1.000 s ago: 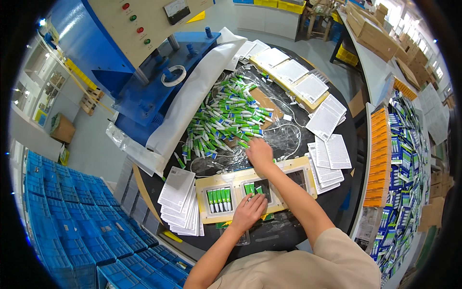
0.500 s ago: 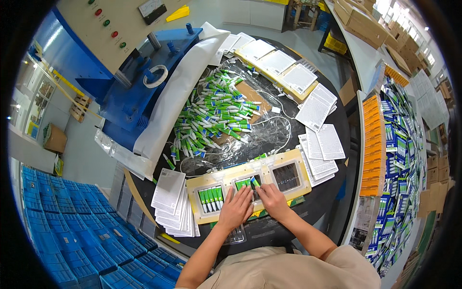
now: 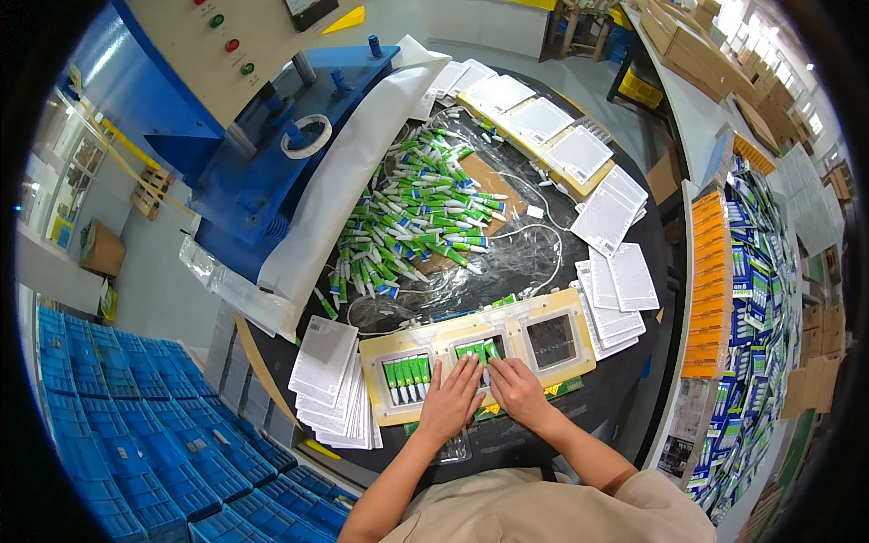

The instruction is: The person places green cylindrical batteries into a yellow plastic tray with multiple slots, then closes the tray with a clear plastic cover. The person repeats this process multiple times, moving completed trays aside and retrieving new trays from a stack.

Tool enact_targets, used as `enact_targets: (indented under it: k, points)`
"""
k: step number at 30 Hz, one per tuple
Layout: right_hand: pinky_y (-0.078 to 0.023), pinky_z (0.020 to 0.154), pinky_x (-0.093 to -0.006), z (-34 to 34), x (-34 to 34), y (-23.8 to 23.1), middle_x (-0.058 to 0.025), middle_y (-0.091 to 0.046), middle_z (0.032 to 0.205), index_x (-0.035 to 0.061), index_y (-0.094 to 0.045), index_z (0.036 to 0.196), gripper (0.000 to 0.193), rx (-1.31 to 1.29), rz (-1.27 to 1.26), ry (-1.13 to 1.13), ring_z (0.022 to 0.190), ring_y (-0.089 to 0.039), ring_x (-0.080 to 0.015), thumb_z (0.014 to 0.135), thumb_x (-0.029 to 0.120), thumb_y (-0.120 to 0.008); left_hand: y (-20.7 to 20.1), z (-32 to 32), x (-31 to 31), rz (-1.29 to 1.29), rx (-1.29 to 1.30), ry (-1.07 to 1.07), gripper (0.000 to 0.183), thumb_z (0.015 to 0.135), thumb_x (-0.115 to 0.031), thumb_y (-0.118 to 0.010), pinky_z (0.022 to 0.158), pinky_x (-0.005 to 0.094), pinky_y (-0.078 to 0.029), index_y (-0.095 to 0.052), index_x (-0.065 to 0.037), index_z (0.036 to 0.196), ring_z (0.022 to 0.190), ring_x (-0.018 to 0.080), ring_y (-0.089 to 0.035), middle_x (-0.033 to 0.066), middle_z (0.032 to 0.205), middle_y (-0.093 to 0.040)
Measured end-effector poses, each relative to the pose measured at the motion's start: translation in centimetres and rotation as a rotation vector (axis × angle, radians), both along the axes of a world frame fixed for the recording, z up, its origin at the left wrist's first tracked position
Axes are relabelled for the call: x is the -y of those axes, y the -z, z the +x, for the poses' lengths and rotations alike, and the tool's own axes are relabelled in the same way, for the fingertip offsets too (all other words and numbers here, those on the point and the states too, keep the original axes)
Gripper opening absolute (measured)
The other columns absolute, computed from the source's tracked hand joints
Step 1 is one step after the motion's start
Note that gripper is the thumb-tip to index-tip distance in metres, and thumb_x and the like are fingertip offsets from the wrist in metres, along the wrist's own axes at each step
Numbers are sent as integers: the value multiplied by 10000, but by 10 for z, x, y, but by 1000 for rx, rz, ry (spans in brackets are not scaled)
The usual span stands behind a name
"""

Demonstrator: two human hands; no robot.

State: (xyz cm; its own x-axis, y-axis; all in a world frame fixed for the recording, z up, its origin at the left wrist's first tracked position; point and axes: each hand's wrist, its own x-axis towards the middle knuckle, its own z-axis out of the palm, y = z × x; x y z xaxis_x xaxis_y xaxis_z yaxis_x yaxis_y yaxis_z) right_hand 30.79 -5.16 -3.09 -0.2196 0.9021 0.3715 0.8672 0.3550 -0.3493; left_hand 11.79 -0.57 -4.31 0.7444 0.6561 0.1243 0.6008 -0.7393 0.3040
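A cream tray frame [image 3: 385, 350] with three windows lies at the near edge of the table. In its left window is a row of small green tubes [image 3: 406, 373] with white tips. The middle window holds more green tubes [image 3: 478, 349], partly hidden by my hands. My left hand [image 3: 450, 398] lies with fingers stretched out over the left part of that window, touching the tubes. My right hand [image 3: 518, 387] has its fingers bent and closed on a tube at the window's right side. The right window [image 3: 550, 342] shows clear plastic with no tubes in it.
A heap of green tubes [image 3: 407, 208] lies beyond the frame. Stacks of printed white cards [image 3: 323, 362] flank it. A second frame with cards [image 3: 540, 121] is at the far right. A blue press [image 3: 262, 181] stands at left, blue crates [image 3: 136, 425] below it.
My right hand has lowered its tube, which was tilted, into the middle window. My left hand's fingers still rest over the tubes. The view has shifted slightly.
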Motion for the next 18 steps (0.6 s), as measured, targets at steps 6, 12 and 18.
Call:
enact_targets:
  k: [6,12,18]
  points:
    - [-548,848,-433,2,-39,-8,-175,-696,1117,-26,-692,1078,250,-373,19,108,1003,-659,-349,835,20,-720,-9,-1,-4,-124,86,-2,602,981,-372,-627,1224,572,-201,-487,-64,1480,1470,239,-397,96,1550,-472]
    - [-515,864,-451,16,-200,6,-144,-662,1020,28,-685,1019,220,-191,-47,301,1007,-629,-363,842,141,-750,-20,4,-76,68,438,-249,439,908,-101,-661,1142,534,-352,-568,-43,1333,1228,326,-592,145,1324,-626]
    - [-517,737,-448,27,-125,-20,-125,-619,873,70,-700,1083,220,-213,23,380,846,-630,-332,887,171,-711,-14,32,-219,117,216,-116,483,799,95,-563,1037,450,-477,-611,-8,1268,1242,366,-564,174,1348,-601]
